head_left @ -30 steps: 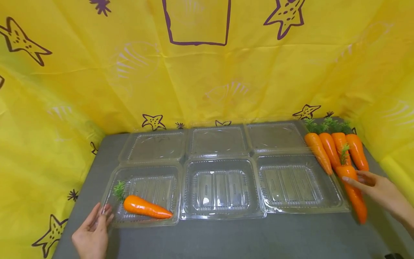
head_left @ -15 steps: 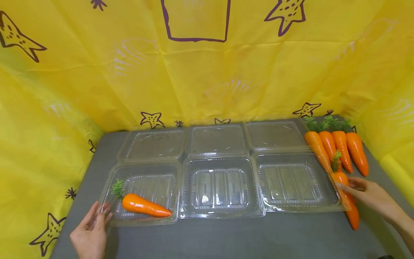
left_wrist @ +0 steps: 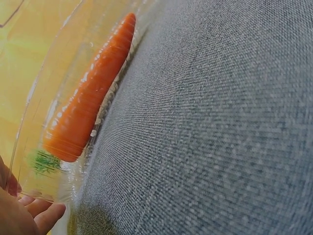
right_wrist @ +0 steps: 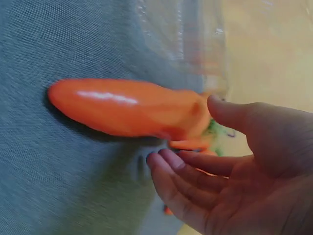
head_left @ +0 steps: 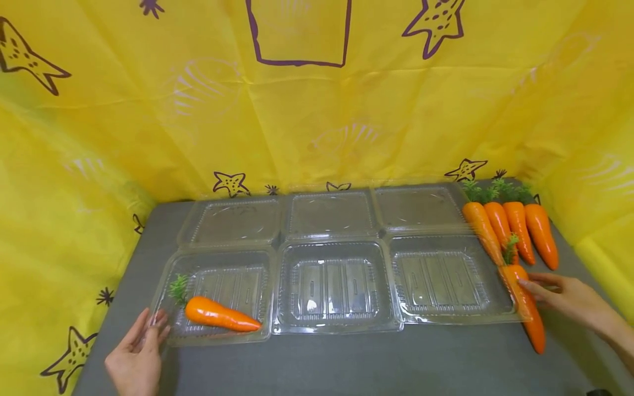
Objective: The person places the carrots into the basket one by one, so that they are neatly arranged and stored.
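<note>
In the head view, my left hand (head_left: 136, 357) pinches the left edge of a clear plastic container (head_left: 218, 340), its fingers partly seen through the plastic. An orange carrot (head_left: 223, 316) with a green top lies inside; this carrot (left_wrist: 93, 88) also shows in the left wrist view. At the right, my right hand (head_left: 569, 300) is beside another carrot (head_left: 534, 324) lying on the table, partly behind the right container's clear rim. In the right wrist view, the thumb is at the top end of that carrot (right_wrist: 117, 107), and the fingers stand apart from it.
Several more carrots (head_left: 542, 236) lie side by side at the back right. A middle container (head_left: 339, 330) and a right container (head_left: 460, 319) have their lids folded back. Yellow printed cloth (head_left: 297, 121) hangs around the grey table (head_left: 346, 363).
My right hand and the carrot beside it shifted left and slightly nearer, against the right container. The fingers have come off that carrot. My left hand stays at its container.
</note>
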`<state>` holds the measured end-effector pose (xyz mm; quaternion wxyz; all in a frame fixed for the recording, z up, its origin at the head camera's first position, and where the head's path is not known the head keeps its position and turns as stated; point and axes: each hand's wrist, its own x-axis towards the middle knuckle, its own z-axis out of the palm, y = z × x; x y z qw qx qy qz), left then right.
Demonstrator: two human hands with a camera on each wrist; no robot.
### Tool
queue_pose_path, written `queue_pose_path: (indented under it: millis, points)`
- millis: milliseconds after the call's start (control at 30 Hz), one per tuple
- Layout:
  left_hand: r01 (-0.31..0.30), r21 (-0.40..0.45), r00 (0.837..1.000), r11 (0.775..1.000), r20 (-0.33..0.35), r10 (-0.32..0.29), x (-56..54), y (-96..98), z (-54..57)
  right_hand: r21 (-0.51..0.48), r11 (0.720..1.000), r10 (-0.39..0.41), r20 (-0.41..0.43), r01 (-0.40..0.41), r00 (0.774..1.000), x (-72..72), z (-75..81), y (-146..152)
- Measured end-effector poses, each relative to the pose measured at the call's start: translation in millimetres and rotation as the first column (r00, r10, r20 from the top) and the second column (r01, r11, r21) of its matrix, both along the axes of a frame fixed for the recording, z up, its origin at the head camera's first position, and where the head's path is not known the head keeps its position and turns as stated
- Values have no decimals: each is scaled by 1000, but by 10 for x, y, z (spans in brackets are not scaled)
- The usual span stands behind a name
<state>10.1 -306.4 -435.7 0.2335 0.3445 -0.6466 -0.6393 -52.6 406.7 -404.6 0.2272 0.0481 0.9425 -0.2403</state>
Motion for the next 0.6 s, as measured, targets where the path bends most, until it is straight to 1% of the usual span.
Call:
queue_pose_path:
  millis: [67, 167, 367, 467, 600]
  points:
    - [-1, -9, 1000, 1000, 21, 1, 3, -1, 1, 33, 999, 12, -26, -11, 1000, -22, 53, 16]
    - [-5, -18, 999, 1000, 51, 6, 1, -4, -1, 53, 999, 14, -57, -11, 998, -64, 148, 29]
    - [4, -44, 997, 999, 82, 0, -1, 3, -9, 100, 995, 35, -113, -24, 993, -180, 408, 16]
    - [1, -42, 998, 999, 71, 2, 1, 5, -6, 112, 993, 50, -160, -32, 986, -248, 533, -40]
    - [17, -34, 999, 999, 32, -16, 10, 10, 4, 104, 994, 68, -239, -44, 969, -338, 663, -166]
